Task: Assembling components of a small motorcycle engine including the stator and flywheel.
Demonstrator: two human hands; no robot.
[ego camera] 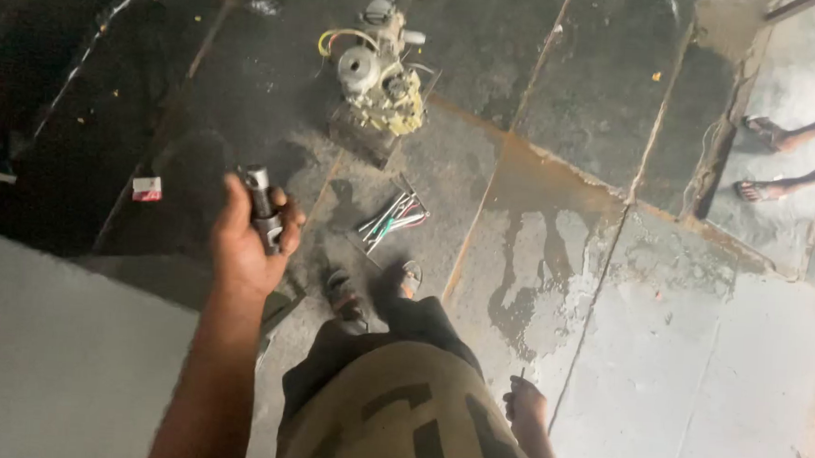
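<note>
Metal cylindrical part (pixel 262 210) sits clamped in our left hand (pixel 244 244), long axis toward twelve o'clock, while our right hand (pixel 524 404) pinches a thin tool at five o'clock.

1 grimy metal engine assembly with yellowed casing (pixel 380 79) on the floor. 1 loose bundle of thin coloured-handled tools (pixel 394 221). 1 short grey metal cylinder part (pixel 262 207) in 1 left hand (pixel 244 244). 1 right hand (pixel 525 402). 1 small red-and-white box (pixel 147 188). 2 sandalled feet of another person (pixel 762 159).
</note>
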